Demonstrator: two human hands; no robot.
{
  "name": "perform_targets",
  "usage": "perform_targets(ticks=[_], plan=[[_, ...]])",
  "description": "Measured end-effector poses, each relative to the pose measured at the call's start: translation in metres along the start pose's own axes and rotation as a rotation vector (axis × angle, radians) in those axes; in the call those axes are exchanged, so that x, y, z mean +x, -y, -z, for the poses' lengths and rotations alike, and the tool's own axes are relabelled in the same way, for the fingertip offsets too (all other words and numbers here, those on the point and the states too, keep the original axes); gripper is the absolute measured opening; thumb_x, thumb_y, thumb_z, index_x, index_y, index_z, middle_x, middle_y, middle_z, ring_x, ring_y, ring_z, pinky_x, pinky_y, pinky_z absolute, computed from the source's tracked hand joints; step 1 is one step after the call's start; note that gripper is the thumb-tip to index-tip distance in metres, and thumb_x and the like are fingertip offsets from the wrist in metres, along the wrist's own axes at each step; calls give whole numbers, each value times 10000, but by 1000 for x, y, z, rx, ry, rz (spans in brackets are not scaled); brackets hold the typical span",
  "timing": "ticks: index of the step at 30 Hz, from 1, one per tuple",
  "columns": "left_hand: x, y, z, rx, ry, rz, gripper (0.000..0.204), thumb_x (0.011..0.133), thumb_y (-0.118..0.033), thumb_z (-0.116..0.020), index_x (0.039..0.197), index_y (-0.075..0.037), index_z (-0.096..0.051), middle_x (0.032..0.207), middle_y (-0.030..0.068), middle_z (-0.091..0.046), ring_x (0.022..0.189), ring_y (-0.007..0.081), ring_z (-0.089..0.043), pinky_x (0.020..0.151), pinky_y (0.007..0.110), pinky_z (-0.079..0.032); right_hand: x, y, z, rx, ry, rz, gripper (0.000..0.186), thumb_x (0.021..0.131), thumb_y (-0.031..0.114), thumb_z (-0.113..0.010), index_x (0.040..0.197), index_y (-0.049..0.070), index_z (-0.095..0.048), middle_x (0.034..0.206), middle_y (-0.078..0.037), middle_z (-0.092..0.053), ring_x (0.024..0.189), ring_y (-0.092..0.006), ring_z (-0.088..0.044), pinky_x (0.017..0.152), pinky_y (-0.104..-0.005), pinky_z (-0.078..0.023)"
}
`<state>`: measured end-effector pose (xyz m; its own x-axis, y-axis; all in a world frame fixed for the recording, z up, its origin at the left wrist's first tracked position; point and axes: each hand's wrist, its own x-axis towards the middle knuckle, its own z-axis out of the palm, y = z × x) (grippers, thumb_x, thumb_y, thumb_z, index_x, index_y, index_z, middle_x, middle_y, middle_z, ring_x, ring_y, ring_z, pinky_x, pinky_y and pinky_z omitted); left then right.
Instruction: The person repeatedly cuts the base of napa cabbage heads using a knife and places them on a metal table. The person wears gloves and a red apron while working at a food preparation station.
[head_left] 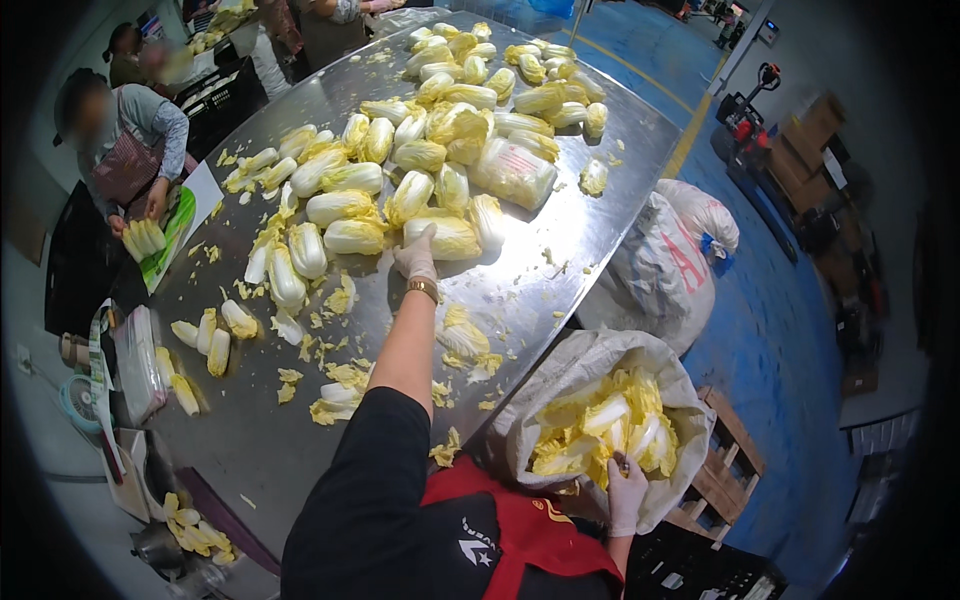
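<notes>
Reaching out over the metal table, my left hand (417,258), in a pale glove, has its fingers around the near left end of a napa cabbage (450,238). The cabbage lies on its side at the front of a large heap of napa cabbages (340,178). My right hand (627,492), also gloved, is low on the right at the mouth of a white woven sack (670,358). Its fingers look curled together beside the loose yellow cabbage leaves (600,425) in the sack; whatever they pinch is too small to make out.
Loose leaf scraps (345,385) litter the metal table (560,300). A clear-wrapped cabbage pack (512,172) lies in the heap. Tied white sacks (660,260) and a wooden pallet (730,465) stand on the right. At far left a co-worker (140,140) handles cabbages over a green-and-white sheet (180,230).
</notes>
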<state>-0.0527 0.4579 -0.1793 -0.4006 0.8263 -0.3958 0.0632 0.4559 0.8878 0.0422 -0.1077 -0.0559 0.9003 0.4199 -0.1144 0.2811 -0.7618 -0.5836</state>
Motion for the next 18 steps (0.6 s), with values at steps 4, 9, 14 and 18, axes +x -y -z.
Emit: perform_targets(ticks=[4,9,14,18], plan=[[-30,1,-2,-335,33,-55,809,521,-292,-920,1157,12,-523,1134,200,-598,991,280,-605,894,357,-497,11,23,1,110,32,113,254,800,108,-723,1030,8,-683,898,-123,-705,815,-183,-677,765,-295,-514],[-93,-49,67,-640,818,-222,687,721,-251,-824,1256,-6,-469,1158,123,-585,1007,207,-588,861,373,-520,9,3,15,224,36,121,286,783,112,-731,1050,21,-684,892,-123,-705,803,-177,-676,750,-290,-515],[-223,-30,142,-662,1436,143,855,749,-498,-760,1392,-78,-382,1247,113,-545,1164,240,-538,970,406,-491,3,-32,24,227,-7,37,329,802,155,-699,1083,-13,-672,843,-102,-713,731,-118,-670,705,-252,-519],[-335,8,143,-318,1613,170,846,698,-421,-813,1361,-65,-427,1274,93,-549,1160,226,-545,971,377,-480,7,-23,52,282,67,-57,270,838,127,-660,1067,-15,-670,846,-119,-714,715,-138,-689,652,-274,-528]])
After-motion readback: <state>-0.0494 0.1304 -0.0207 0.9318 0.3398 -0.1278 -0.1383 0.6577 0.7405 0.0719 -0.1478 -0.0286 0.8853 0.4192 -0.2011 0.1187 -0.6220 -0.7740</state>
